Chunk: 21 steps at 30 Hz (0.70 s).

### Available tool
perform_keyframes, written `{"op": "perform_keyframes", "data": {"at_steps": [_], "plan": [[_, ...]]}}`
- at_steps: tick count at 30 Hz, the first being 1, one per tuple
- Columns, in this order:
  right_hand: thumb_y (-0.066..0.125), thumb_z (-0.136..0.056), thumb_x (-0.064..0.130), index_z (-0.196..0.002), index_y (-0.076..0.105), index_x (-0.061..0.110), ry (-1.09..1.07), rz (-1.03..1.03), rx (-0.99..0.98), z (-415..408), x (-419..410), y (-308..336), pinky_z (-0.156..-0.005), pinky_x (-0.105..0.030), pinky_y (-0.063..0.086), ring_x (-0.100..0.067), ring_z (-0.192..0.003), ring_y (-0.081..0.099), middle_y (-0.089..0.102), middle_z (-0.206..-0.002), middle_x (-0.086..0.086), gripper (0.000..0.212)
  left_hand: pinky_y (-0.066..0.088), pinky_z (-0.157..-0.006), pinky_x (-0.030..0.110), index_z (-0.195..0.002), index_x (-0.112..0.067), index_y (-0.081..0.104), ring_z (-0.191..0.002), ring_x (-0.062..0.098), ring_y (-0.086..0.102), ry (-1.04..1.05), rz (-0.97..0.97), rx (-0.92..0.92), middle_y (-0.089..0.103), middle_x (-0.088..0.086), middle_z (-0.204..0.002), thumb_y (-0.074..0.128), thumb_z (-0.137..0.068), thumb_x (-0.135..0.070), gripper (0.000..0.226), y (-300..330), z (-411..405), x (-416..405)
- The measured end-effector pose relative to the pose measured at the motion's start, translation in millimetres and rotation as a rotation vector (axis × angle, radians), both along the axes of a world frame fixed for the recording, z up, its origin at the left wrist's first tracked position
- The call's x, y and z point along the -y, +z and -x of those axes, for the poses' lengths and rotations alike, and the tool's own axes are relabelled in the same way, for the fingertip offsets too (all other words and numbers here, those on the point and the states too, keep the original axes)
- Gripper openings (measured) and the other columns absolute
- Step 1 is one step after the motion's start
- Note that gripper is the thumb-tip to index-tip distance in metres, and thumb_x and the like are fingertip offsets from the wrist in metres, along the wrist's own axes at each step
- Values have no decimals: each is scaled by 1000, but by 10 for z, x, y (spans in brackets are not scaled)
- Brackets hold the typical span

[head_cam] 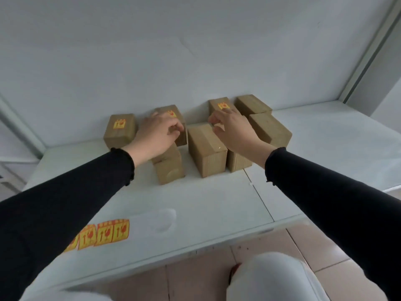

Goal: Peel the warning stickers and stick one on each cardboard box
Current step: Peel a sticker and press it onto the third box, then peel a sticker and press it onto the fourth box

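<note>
Several small cardboard boxes stand at the back of the white table (206, 205). Yellow warning stickers show on three: the far-left box (120, 131), the box under my left hand (173, 114) and a back box (221, 105). The middle box (206, 148), the front-left box (169, 168), the right box (270, 129) and the back-right box (252, 105) show none. My left hand (156, 135) grips the second stickered box from above. My right hand (234, 131) hovers over a box (237, 162), fingers loosely curled, nothing visible in them. A strip of stickers (104, 233) lies front left, partly under my sleeve.
A white wall rises right behind the boxes. The table's front edge runs near my lap, with tiled floor (282, 242) below. A seam (258, 192) divides the tabletop right of centre.
</note>
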State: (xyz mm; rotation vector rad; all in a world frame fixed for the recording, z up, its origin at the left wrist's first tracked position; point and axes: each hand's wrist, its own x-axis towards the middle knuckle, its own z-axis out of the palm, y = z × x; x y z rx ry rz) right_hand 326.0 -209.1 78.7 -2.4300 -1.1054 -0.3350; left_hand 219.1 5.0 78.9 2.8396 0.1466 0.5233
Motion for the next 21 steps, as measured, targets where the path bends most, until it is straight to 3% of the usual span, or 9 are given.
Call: {"op": "perform_keyframes", "data": {"at_steps": [6,11,15,18,21], "plan": [[54,-94,17,-121,62,21,121,31,-77,1020,-246,-304,-90,-43,48,-25,-112,54,61,-122,0,28,43,-88,39,-104,-26,73,-106,26,54,53,30,-62,62,-1,-103,63,-93,-24,15,-280,1290,-219],[59,-93,15,-119,63,17,219,40,-184,1712,-593,-694,-88,-41,47,-28,-109,53,62,-120,-4,27,45,-90,40,-108,-25,68,-106,20,54,153,77,-183,62,-5,-108,64,-93,-24,15,-694,2087,-422],[59,-94,12,-119,60,17,253,28,-282,2111,-851,-978,-84,-31,46,-20,-107,55,63,-117,0,26,48,-91,38,-114,-22,62,-110,21,56,262,139,-301,62,-2,-116,66,-92,-25,23,-1000,2391,-563],[60,-94,15,-120,56,17,230,39,-337,2286,-953,-1145,-82,-33,50,-19,-103,56,62,-114,0,26,47,-95,38,-126,-22,58,-115,21,53,285,175,-393,59,0,-124,68,-90,-33,39,-1141,2450,-607],[64,-93,22,-121,53,17,205,94,-335,2344,-953,-1285,-80,-36,51,-19,-102,54,61,-115,0,30,45,-90,38,-126,-25,56,-112,19,51,285,152,-418,58,-3,-120,68,-87,-41,43,-1200,2428,-580]]}}
